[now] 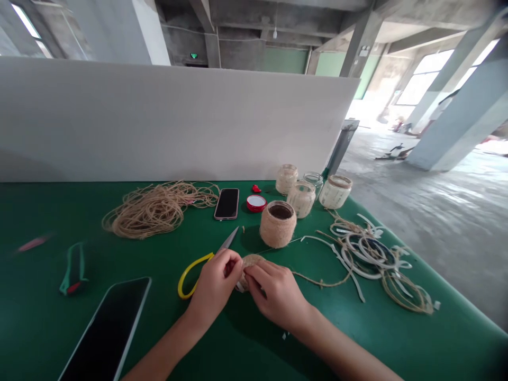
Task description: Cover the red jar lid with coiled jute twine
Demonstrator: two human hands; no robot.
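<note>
My left grip point(212, 288) and right grip point(278, 296) are both closed on a twine-wrapped jar point(250, 269) over the green tabletop point(456, 338), just beside yellow-handled scissors point(190, 275), with a twine strand point(321, 282) trailing rightward.

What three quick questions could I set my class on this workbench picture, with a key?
1. What do the left hand and right hand hold between them?
2. True or false: the red lid lies to the right of the black phone at the far side of the table.
3. How many jars stand upright on the green table?

Key: 1. A twine-wrapped object. 2. True. 3. Five.
</note>
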